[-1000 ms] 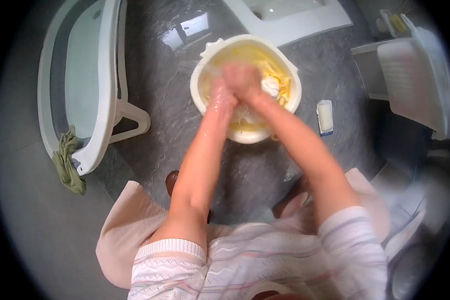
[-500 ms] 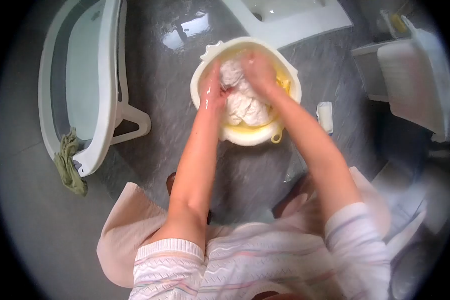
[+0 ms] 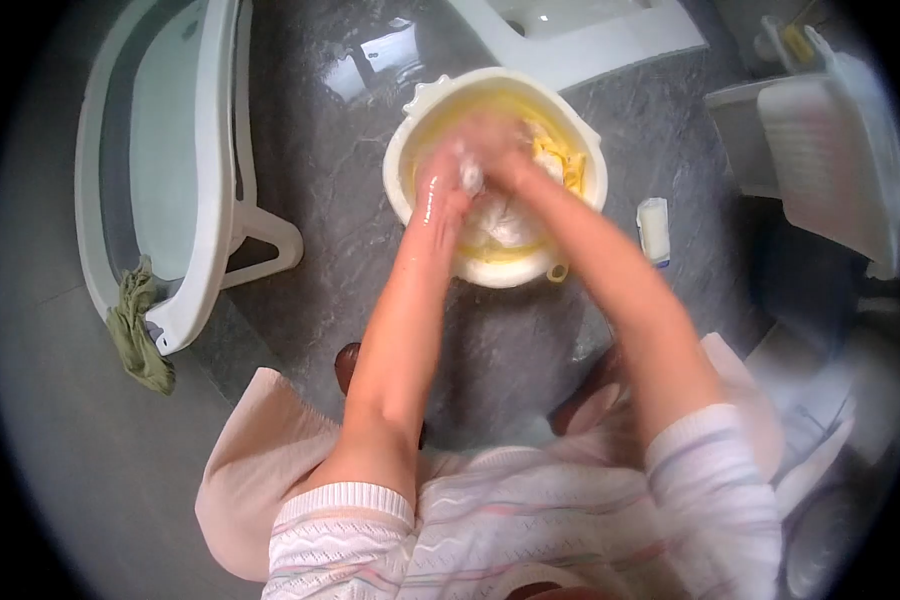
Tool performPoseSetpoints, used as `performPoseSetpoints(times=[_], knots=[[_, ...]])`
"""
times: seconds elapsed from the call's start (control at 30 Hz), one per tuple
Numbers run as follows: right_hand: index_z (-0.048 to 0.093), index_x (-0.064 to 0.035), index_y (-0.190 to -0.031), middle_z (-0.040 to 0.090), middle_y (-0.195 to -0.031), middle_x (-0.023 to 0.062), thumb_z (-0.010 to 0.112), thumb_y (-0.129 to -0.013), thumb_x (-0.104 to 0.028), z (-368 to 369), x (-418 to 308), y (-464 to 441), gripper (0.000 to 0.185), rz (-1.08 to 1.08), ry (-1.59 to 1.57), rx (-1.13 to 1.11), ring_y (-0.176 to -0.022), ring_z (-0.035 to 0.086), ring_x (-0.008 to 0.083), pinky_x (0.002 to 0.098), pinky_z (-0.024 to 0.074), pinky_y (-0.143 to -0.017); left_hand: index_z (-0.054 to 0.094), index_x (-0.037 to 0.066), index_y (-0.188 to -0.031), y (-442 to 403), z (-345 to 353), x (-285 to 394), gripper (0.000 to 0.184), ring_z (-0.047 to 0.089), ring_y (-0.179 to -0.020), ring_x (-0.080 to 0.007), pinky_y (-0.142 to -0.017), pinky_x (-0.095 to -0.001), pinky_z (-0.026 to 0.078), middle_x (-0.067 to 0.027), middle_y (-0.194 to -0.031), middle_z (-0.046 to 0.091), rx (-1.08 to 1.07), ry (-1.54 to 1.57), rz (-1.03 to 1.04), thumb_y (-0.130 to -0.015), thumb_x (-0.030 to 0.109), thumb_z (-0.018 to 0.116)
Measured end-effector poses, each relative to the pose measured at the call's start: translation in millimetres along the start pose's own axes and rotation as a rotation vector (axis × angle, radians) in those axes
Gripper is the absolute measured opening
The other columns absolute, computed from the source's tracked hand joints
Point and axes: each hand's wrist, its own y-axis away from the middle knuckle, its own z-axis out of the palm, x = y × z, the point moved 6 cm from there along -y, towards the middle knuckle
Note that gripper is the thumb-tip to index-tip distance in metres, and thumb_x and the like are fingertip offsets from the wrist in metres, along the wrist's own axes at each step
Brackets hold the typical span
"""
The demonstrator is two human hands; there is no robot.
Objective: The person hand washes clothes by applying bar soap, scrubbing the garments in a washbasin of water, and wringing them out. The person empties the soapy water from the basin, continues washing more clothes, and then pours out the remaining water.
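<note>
Bunched white cloth [image 3: 503,222] between close-set hands, low in a round basin

Close together inside a cream-white basin [image 3: 502,273], left of its middle: left hand [image 3: 446,168] and right hand [image 3: 497,142], both smeared by blur. Between them, a small crumpled lump of the same white cloth, apparently in contact with both. Impossible to tell, finger by finger, how firmly gripped. Slick with shine along the left wrist, more matt along the right forearm. Below the hands, more of the white cloth, soft and rumpled. To the right, against the inner wall, crinkled yellow material [image 3: 573,172] with sharper, ridged creases. Around the basin, a smooth, thick lip with a wavy moulded tab at upper left; near the bottom, a small yellow ring [image 3: 558,272].

Underneath, dark grey flooring [image 3: 510,370], streaked like stone, bright with reflections at the top. Just right of the basin, an oblong pale bar [image 3: 653,230] in a white-and-blue wrapper. Well apart to the left, a long curved tub [image 3: 217,150] with hard white rim and grey band, an olive cloth [image 3: 140,320] limp over its near corner. Nearest the camera, a white openwork knit top [image 3: 530,520] with thin coloured stripes and ribbed sleeve cuffs, above plain pale pink trousers [image 3: 260,460].
</note>
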Motion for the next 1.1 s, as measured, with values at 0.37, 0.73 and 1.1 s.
performPoseSetpoints(times=[0.37, 0.73, 1.1], knots=[[0.063, -0.0087, -0.083, 0.062, -0.083, 0.0159, 0.052, -0.077, -0.026, -28.5, 18.2, 1.1, 0.021, 0.221, 0.042, -0.11, -0.081, 0.058, 0.0333, 0.0428, 0.0452, -0.07, 0.051, 0.006, -0.109, 15.0, 5.1, 12.6, 0.034, 0.059, -0.086, -0.02, -0.067, -0.0378, 0.051, -0.0065, -0.098, 0.059, 0.059, -0.105, -0.015, -0.086, 0.032, 0.051], [0.063, -0.0108, -0.085, 0.063, -0.084, 0.0144, 0.049, -0.08, -0.028, -29.2, -0.2, -1.5, 0.023, 0.32, 0.016, -0.172, -0.078, 0.06, 0.0332, 0.0422, 0.0465, -0.071, 0.054, 0.007, -0.1, 9.8, -1.0, -1.6, 0.026, 0.059, -0.071, -0.0199, -0.056, -0.0311, 0.049, -0.0059, -0.087, 0.06, 0.148, -0.113, -0.019, -0.088, 0.029, 0.047], [0.062, -0.0106, -0.083, 0.06, -0.078, 0.0114, 0.052, -0.08, -0.027, -22.4, 13.7, 2.1, 0.019, 0.245, -0.002, -0.23, -0.076, 0.058, 0.03, 0.0403, 0.0448, -0.069, 0.049, 0.006, -0.111, 10.3, 0.6, 9.6, 0.036, 0.057, -0.096, -0.0248, -0.079, -0.042, 0.05, -0.0098, -0.108, 0.056, -0.031, -0.103, -0.052, -0.091, 0.034, 0.042]])
